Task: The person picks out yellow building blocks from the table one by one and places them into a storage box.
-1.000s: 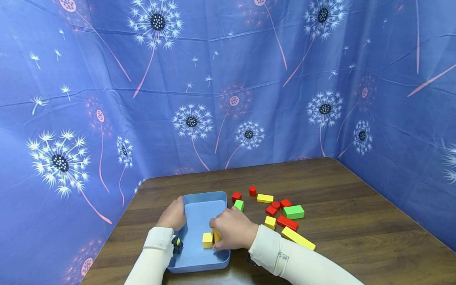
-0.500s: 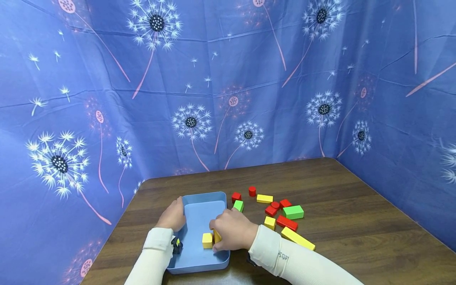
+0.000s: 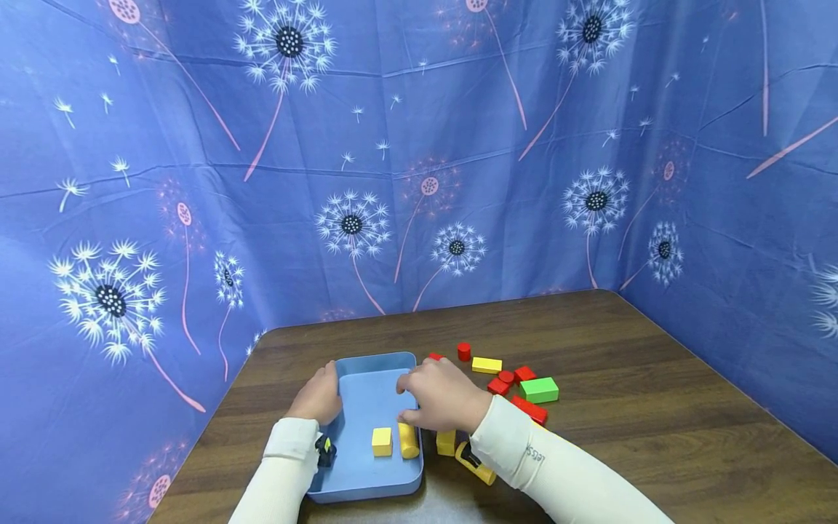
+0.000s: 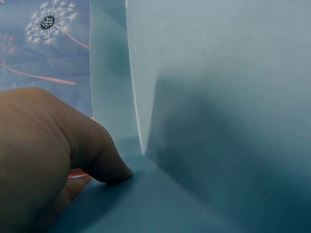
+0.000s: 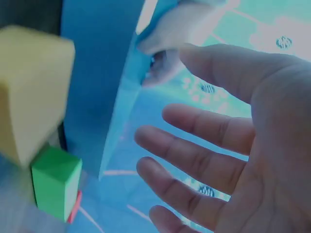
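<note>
A shallow blue tray (image 3: pixel 369 397) lies on the table, its left wall pinched by my left hand (image 3: pixel 317 397). In the left wrist view the thumb (image 4: pixel 104 158) presses the inner face, and other fingers show partly behind the wall. Inside the tray a yellow cube (image 3: pixel 382 442) and a yellow cylinder (image 3: pixel 409 441) lie close together. My right hand (image 3: pixel 448 397) hovers over the tray's right rim, just beyond the cylinder. Its fingers (image 5: pixel 194 155) are spread and hold nothing in the right wrist view.
Right of the tray, a yellow block (image 3: pixel 446 443) and a yellow rounded piece (image 3: pixel 483 471) lie near my right wrist. Farther out are a green block (image 3: pixel 540 391), a red cylinder (image 3: pixel 464 351), a yellow block (image 3: pixel 487 365) and several red blocks. A patterned blue curtain (image 3: pixel 393 218) surrounds the table.
My right hand has let go of the yellow cylinder, leaving it in the tray beside the cube, and has moved up and slightly right. The left hand has stayed on the tray.
</note>
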Tool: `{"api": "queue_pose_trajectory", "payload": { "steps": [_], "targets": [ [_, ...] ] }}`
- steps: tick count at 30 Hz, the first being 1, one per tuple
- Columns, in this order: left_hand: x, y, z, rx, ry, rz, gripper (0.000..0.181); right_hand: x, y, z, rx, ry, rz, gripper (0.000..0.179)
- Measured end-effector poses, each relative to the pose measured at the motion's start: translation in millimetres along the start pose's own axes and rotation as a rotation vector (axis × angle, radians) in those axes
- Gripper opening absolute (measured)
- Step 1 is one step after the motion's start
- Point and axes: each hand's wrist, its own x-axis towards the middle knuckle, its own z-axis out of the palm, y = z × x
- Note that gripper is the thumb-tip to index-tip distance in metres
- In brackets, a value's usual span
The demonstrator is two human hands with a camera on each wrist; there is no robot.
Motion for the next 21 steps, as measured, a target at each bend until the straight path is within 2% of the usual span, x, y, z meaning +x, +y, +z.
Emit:
{"api": "queue_pose_trajectory", "payload": {
  "steps": [6,11,21],
  "targets": [
    [-0.2,0.7,-0.6,0.005,-0.006,-0.003,0.07,-2.6,12,-12,0.036,0.017,0.084,0.036],
    [-0.6,1.9,-1.6,0.01,-0.007,-0.004,0.069,-4.5,21,-15,0.045,0.04,0.129,0.034],
    [-1.8,2.4,-2.1,0.002,-0.001,-0.004,0.069,-5.9,38,-17,0.075,0.031,0.2,0.028]
  ]
}}
